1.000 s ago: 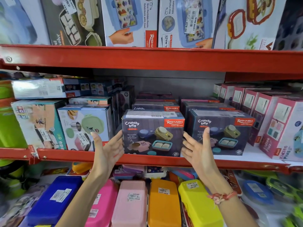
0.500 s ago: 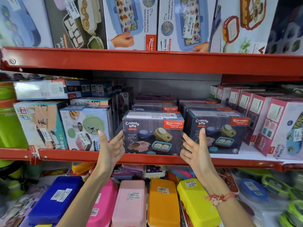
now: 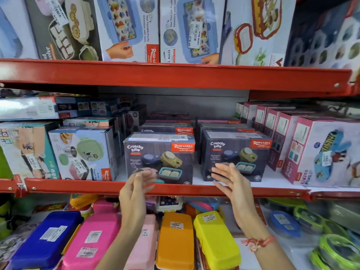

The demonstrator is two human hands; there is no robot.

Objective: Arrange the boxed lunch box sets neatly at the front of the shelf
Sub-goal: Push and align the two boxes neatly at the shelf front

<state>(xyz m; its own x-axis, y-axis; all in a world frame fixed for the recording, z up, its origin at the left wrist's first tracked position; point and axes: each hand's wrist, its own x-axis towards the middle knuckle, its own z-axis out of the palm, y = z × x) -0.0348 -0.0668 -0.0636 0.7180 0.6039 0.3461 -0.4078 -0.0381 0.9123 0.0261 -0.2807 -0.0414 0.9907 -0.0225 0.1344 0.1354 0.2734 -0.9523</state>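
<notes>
Hovering in front of the middle shelf (image 3: 175, 189), the left hand (image 3: 136, 184) and right hand (image 3: 231, 179) are both open, fingers loosely spread, holding nothing. The two dark Crunchy bite boxes stand at the shelf's front edge: the left box (image 3: 159, 158) at 12 o'clock from the left hand, the right box (image 3: 233, 155) at 12 o'clock from the right hand, a gap between them. More of the same are stacked behind, at 12 o'clock again. Both are closed, so their contents are hidden; the printing shows small lunch containers. The risk, I judge, is a careless nudge skewing a box or tipping it over the lip onto the coloured cases (image 3: 175, 240) at 6 o'clock.
</notes>
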